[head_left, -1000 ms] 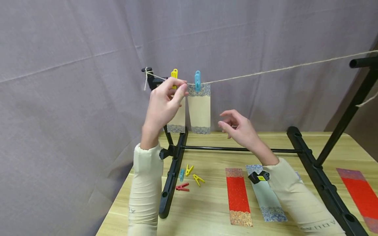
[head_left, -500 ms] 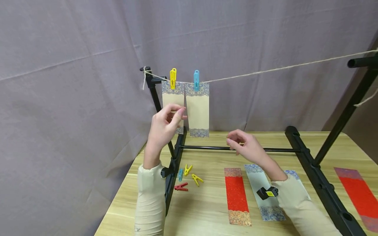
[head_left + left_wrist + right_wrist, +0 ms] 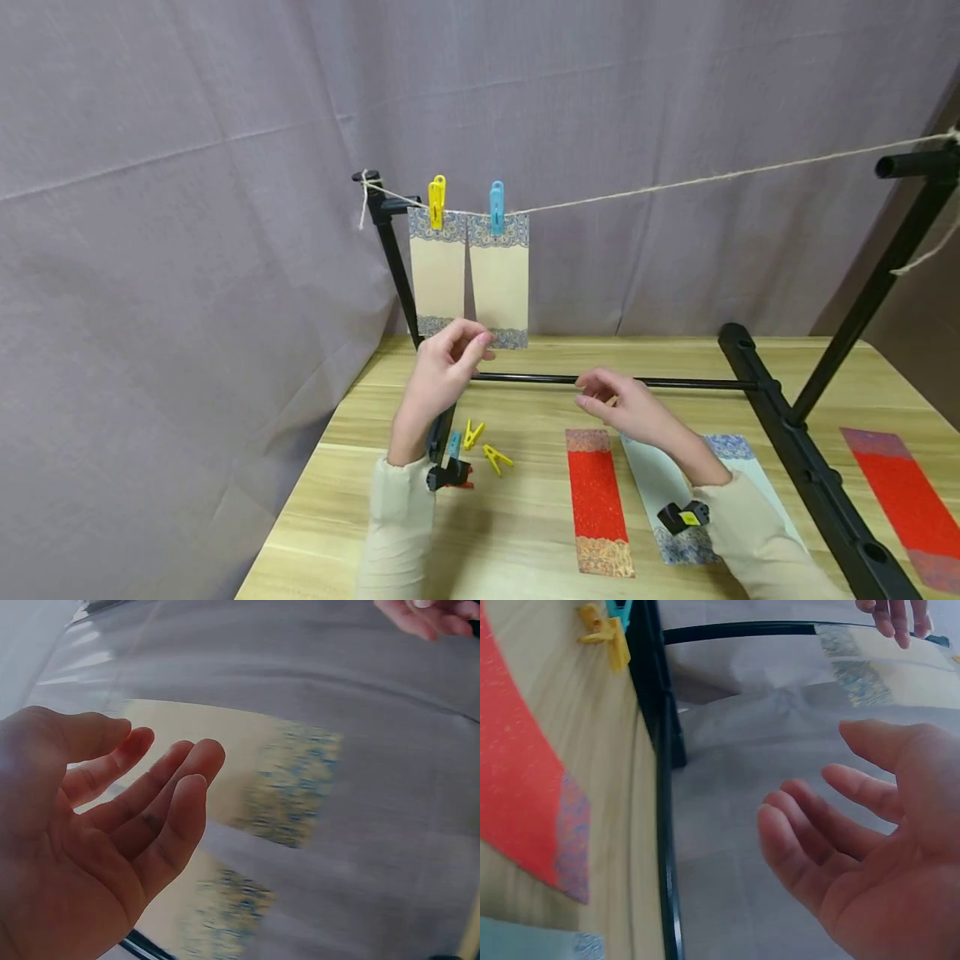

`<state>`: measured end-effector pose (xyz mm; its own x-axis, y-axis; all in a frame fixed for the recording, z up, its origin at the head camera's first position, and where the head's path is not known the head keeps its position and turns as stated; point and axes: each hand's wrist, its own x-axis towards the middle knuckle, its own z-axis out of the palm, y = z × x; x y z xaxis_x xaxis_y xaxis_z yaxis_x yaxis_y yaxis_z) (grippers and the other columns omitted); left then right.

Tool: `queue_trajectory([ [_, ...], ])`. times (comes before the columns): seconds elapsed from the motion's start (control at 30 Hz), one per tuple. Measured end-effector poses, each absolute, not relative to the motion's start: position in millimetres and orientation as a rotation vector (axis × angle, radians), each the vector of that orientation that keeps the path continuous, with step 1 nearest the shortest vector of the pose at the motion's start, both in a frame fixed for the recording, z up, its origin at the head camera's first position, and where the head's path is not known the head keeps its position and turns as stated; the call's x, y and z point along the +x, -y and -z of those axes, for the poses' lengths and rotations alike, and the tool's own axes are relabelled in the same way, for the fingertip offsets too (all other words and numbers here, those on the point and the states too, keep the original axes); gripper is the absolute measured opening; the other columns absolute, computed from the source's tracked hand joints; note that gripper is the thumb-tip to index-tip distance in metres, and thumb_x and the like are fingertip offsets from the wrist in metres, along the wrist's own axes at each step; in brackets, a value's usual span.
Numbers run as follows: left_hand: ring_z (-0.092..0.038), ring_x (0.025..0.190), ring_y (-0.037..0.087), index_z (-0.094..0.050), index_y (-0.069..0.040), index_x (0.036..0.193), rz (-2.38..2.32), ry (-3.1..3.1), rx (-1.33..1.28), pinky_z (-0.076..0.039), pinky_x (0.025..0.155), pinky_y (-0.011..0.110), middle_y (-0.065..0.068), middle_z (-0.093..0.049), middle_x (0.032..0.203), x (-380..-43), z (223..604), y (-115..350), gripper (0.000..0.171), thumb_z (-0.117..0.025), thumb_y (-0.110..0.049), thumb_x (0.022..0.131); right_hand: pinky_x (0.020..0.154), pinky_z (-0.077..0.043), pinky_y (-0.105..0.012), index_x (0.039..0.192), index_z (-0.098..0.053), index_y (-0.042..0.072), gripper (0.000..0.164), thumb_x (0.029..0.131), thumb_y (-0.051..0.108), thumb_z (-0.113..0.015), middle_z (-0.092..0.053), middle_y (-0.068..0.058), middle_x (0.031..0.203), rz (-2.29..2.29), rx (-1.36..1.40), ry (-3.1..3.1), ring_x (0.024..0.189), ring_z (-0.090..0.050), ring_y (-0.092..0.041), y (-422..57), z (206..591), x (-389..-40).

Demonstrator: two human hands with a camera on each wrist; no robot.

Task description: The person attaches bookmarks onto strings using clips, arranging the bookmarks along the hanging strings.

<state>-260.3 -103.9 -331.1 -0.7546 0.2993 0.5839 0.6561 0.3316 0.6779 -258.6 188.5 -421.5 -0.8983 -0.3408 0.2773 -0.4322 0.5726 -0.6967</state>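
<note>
Two cream paper strips with blue patterned ends hang side by side from a string. A yellow clothespin clips the left strip, a blue clothespin the right strip. My left hand is in front of their lower ends, its fingers loosely bent around nothing, as the left wrist view confirms. Over the table's middle, my right hand is likewise loosely curled and holds nothing. It overlaps a pale blue strip in the head view; a red strip lies just left of that.
Yellow clothespins lie on the table near the left foot, beside a blue clothespin and a partly hidden red one. Another pale strip and red strip lie to the right. A black frame carries the string.
My left hand has come down from the string beside the yellow clothespin to below the hanging strips. My right hand has lowered and shifted slightly right. Both strips stay hanging.
</note>
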Motion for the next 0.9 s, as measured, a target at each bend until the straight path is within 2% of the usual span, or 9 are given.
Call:
queue_trajectory([
  [0.13, -0.066, 0.068, 0.010, -0.068, -0.010, 0.103, 1.351, 2.338, -0.828, -0.049, 0.056, 0.022, 0.007, -0.074, 0.087, -262.1, 349.9, 99.9, 0.019, -0.056, -0.024, 0.101, 0.069, -0.051, -0.024, 0.113, -0.065, 0.013, 0.023, 0.094, 0.025, -0.067, -0.066, 0.003, 0.094, -1.161, 0.661, 2.716, 0.085, -0.060, -0.012, -191.3, 430.4, -258.1],
  [0.2, -0.067, 0.073, 0.010, -0.068, -0.013, 0.104, 1.340, 2.382, -0.821, -0.051, 0.060, 0.022, 0.006, -0.074, 0.091, -262.7, 359.3, 98.4, 0.017, -0.056, -0.025, 0.101, 0.069, -0.052, -0.024, 0.112, -0.065, 0.013, 0.022, 0.093, 0.023, -0.068, -0.067, 0.003, 0.093, -1.153, 0.660, 2.711, 0.084, -0.061, -0.012, -192.9, 433.9, -257.8],
  [0.37, -0.069, 0.086, 0.013, -0.066, -0.013, 0.106, 1.270, 2.488, -0.861, -0.056, 0.074, 0.023, 0.004, -0.072, 0.099, -262.4, 381.1, 95.7, 0.014, -0.058, -0.022, 0.100, 0.068, -0.052, -0.024, 0.113, -0.063, 0.011, 0.026, 0.092, 0.024, -0.070, -0.067, -0.002, 0.097, -1.124, 0.665, 2.748, 0.084, -0.061, -0.012, -198.2, 442.9, -257.1],
  [0.53, -0.068, 0.092, 0.013, -0.064, -0.014, 0.109, 1.163, 2.639, -0.895, -0.055, 0.077, 0.023, 0.000, -0.071, 0.105, -261.8, 396.3, 93.1, 0.017, -0.059, -0.026, 0.099, 0.069, -0.052, -0.024, 0.117, -0.062, 0.010, 0.033, 0.091, 0.028, -0.070, -0.068, -0.007, 0.106, -1.081, 0.698, 2.824, 0.088, -0.062, -0.015, -203.6, 452.5, -257.5],
  [0.73, -0.067, 0.103, 0.016, -0.061, -0.017, 0.116, 1.031, 2.812, -0.894, -0.055, 0.083, 0.028, 0.002, -0.068, 0.117, -262.5, 411.9, 93.7, 0.022, -0.063, -0.028, 0.097, 0.070, -0.052, -0.028, 0.118, -0.062, 0.007, 0.036, 0.091, 0.029, -0.070, -0.067, -0.015, 0.110, -1.046, 0.754, 2.898, 0.095, -0.064, -0.026, -207.4, 461.9, -260.2],
  [0.9, -0.065, 0.109, 0.021, -0.060, -0.016, 0.121, 1.009, 2.895, -0.898, -0.054, 0.090, 0.035, 0.003, -0.065, 0.123, -267.4, 422.0, 91.4, 0.029, -0.066, -0.027, 0.095, 0.071, -0.052, -0.032, 0.121, -0.060, 0.004, 0.044, 0.089, 0.031, -0.073, -0.066, -0.015, 0.107, -1.014, 0.722, 2.958, 0.093, -0.063, -0.025, -209.0, 466.3, -262.2],
])
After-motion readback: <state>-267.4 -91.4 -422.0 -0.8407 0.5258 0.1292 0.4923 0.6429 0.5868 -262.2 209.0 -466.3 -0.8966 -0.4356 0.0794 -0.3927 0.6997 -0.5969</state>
